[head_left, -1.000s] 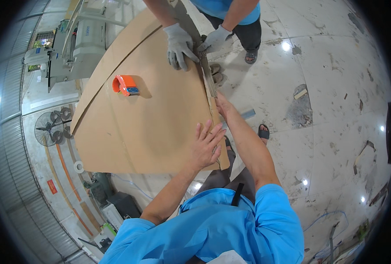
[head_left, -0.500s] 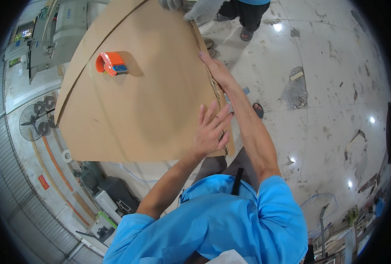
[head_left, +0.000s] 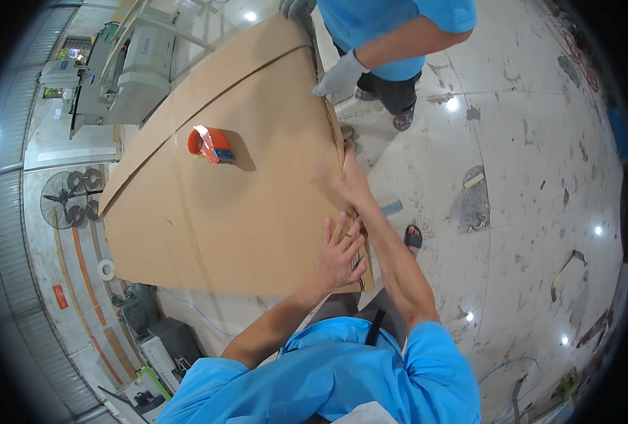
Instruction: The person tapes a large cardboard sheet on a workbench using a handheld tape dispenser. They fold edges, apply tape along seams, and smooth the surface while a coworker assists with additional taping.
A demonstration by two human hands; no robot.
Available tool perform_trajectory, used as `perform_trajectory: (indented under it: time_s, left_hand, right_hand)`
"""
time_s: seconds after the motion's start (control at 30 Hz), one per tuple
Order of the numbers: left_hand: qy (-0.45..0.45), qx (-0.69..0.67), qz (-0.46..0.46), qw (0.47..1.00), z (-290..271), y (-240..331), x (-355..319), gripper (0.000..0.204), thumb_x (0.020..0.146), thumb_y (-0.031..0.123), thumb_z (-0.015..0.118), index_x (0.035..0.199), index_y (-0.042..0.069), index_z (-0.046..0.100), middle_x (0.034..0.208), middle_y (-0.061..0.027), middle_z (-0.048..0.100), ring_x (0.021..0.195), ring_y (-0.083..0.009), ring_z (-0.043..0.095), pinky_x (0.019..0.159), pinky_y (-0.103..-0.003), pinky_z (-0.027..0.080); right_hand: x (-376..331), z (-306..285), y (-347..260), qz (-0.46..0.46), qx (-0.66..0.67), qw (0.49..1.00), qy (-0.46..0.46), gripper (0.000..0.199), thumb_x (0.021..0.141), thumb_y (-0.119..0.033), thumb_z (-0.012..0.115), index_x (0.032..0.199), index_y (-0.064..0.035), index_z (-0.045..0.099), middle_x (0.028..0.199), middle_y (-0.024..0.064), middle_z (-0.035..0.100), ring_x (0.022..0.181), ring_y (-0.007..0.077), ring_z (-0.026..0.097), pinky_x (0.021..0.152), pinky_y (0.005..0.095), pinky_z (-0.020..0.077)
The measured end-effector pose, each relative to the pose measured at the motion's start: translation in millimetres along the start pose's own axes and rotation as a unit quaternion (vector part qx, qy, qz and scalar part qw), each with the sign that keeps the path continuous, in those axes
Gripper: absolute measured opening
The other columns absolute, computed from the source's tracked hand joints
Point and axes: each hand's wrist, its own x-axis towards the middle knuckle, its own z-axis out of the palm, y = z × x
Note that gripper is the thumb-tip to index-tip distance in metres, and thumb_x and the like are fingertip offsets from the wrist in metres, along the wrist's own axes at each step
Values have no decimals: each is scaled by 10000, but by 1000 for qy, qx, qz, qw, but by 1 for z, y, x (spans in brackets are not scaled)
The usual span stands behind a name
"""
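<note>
A large sheet of brown cardboard point(head_left: 257, 212) lies before me, with a crease across its far part and a ragged, layered right edge. My left hand point(head_left: 339, 258) rests on it near the closest right corner, fingers spread. Farther along that edge is my right hand point(head_left: 354, 185), fingers stretched along the side and the thumb smeared by motion over the top face. Its fingertips are partly hidden. An orange tape dispenser point(head_left: 218, 146) sits on the cardboard, away from both hands.
At the far end stands a co-worker in a blue shirt, with one gloved hand point(head_left: 342, 76) at the right edge and another gloved hand point(head_left: 296, 8) at the far corner. A grey machine point(head_left: 144, 74) and a fan point(head_left: 65, 199) stand to the left. Stained floor tiles point(head_left: 526, 191) lie on the right.
The view has shifted, showing more of the co-worker and the far end of the cardboard. My right hand's thumb has swung over the top face; my left hand stays near the corner.
</note>
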Motion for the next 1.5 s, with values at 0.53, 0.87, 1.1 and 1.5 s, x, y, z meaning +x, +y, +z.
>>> perform_trajectory:
  time_s: [0.53,0.87,1.1,1.5]
  left_hand:
    - [12,-18,-3,1000,-4,2,-1,590,816,319,697,1347,74,618,1533,-131,471,1519,-411,268,1231,-631,147]
    - [62,-22,-6,998,-2,4,-4,592,852,382,667,1368,96,616,1587,-76,425,1527,-358,270,1247,-602,144]
    - [60,-6,-8,998,5,2,-7,569,923,424,577,1396,110,614,1640,-60,359,1530,-334,264,1256,-585,134]
    - [68,-15,3,998,11,-2,-8,567,934,429,554,1384,91,621,1653,-60,334,1536,-342,246,1255,-589,134]
  right_hand:
    - [-6,2,-3,-59,-85,995,4,1211,744,-267,865,1586,69,62,1413,293,542,1300,380,566,1087,417,457]
    - [-12,0,-17,-25,-18,999,-20,1164,773,-169,867,1591,67,74,1427,245,546,1260,301,591,1051,356,476]
    - [-5,-6,-6,-25,-160,987,-6,1075,823,-225,840,1598,6,132,1461,227,511,1281,300,559,1078,359,445]
    - [4,-11,7,-58,-94,993,-41,973,854,-252,815,1569,-24,196,1423,230,506,1294,323,537,1084,389,432]
